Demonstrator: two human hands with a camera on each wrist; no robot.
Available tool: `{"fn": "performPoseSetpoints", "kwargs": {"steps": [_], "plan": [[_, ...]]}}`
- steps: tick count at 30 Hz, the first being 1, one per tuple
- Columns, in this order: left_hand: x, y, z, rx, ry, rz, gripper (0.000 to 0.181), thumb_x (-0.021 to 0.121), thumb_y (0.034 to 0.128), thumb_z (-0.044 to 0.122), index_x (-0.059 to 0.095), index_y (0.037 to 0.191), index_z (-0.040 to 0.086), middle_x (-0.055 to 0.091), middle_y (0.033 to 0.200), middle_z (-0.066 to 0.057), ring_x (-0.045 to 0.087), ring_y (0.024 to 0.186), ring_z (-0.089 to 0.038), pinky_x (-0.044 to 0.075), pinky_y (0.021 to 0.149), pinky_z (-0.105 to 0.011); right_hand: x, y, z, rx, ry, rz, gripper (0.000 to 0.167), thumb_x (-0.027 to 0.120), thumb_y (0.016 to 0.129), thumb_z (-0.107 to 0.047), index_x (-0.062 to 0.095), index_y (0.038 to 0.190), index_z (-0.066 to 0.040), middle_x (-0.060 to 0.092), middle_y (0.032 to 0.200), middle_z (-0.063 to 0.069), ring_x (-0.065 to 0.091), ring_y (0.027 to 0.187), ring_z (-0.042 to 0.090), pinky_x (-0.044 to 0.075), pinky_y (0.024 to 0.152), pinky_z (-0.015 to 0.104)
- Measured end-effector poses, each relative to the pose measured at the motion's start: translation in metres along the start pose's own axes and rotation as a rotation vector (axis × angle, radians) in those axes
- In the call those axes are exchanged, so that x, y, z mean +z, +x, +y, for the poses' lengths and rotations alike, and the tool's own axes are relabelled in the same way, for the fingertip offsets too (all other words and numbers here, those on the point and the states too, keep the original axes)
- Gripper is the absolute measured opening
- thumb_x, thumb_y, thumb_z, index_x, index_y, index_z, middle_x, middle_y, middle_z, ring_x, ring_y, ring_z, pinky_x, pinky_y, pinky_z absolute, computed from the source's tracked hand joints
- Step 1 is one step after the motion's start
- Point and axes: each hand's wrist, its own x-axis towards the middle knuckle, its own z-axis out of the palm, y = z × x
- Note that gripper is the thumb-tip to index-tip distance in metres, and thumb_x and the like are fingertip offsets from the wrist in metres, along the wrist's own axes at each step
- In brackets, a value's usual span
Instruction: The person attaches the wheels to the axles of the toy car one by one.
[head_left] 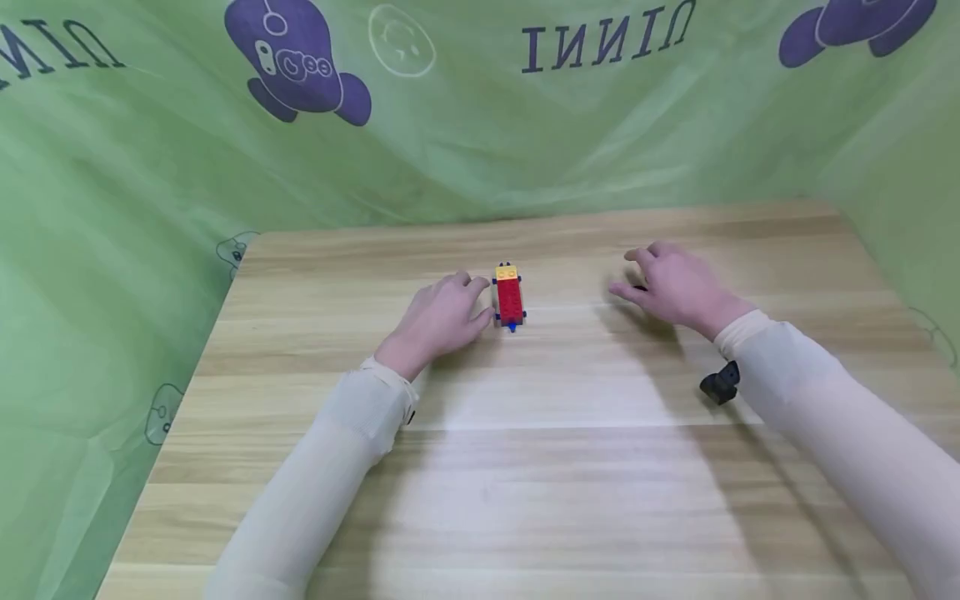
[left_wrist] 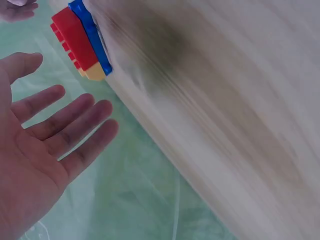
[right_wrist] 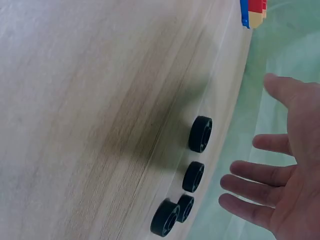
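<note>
A small toy car body of building bricks [head_left: 509,298] lies on the table, red with a yellow end and a blue base with axle stubs. Just left of it is my left hand [head_left: 442,317], fingers spread and apart from the car in the left wrist view [left_wrist: 82,42]. Farther right, my right hand [head_left: 678,287] hovers with loosely bent, parted fingers and nothing in its grasp. Several black wheels [right_wrist: 200,134] stand on the table beneath the right hand; in the head view that hand hides nearly all of them.
The wooden table [head_left: 525,500] ends at a back edge against a green printed curtain [head_left: 465,150], which also hangs at both sides. A black wrist camera [head_left: 722,383] sticks out from the right sleeve.
</note>
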Motion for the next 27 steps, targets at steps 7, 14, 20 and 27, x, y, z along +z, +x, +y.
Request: {"fn": "performPoseSetpoints", "kwargs": {"steps": [7, 14, 20, 27], "plan": [[0.0, 0.018, 0.012, -0.068, -0.068, -0.037, 0.056, 0.056, 0.1013, 0.044, 0.048, 0.148, 0.014, 0.064, 0.115, -0.016, 0.063, 0.09, -0.027, 0.059, 0.076, -0.042, -0.009, 0.0, 0.006, -0.053, 0.013, 0.001, 0.043, 0.075, 0.089, -0.027, 0.068, 0.117, 0.005, 0.065, 0.104, 0.027, 0.063, 0.088, 0.036, 0.054, 0.08, 0.053], [0.011, 0.03, 0.026, -0.076, -0.056, -0.121, 0.055, 0.049, 0.1037, 0.05, 0.039, 0.155, 0.033, 0.054, 0.136, -0.023, 0.062, 0.11, -0.035, 0.057, 0.091, -0.047, 0.001, -0.001, 0.012, -0.098, 0.013, -0.017, 0.033, 0.072, 0.085, -0.009, 0.07, 0.115, 0.005, 0.066, 0.098, 0.026, 0.063, 0.086, 0.036, 0.055, 0.079, 0.052], [0.018, 0.032, 0.032, -0.078, -0.085, -0.134, 0.05, 0.049, 0.104, 0.048, 0.048, 0.149, 0.027, 0.05, 0.144, -0.02, 0.058, 0.123, -0.035, 0.053, 0.1, -0.051, 0.006, -0.003, 0.013, -0.107, 0.012, -0.021, 0.032, 0.072, 0.087, -0.006, 0.069, 0.117, 0.006, 0.067, 0.097, 0.026, 0.064, 0.084, 0.035, 0.056, 0.078, 0.053], [0.024, 0.031, 0.031, -0.11, -0.152, -0.121, 0.048, 0.051, 0.1034, 0.046, 0.049, 0.147, 0.026, 0.052, 0.143, -0.016, 0.058, 0.122, -0.032, 0.053, 0.101, -0.048, 0.011, -0.005, 0.011, -0.1, 0.041, -0.027, 0.032, 0.071, 0.088, -0.008, 0.067, 0.117, 0.006, 0.066, 0.099, 0.027, 0.064, 0.086, 0.037, 0.055, 0.079, 0.055]]}}
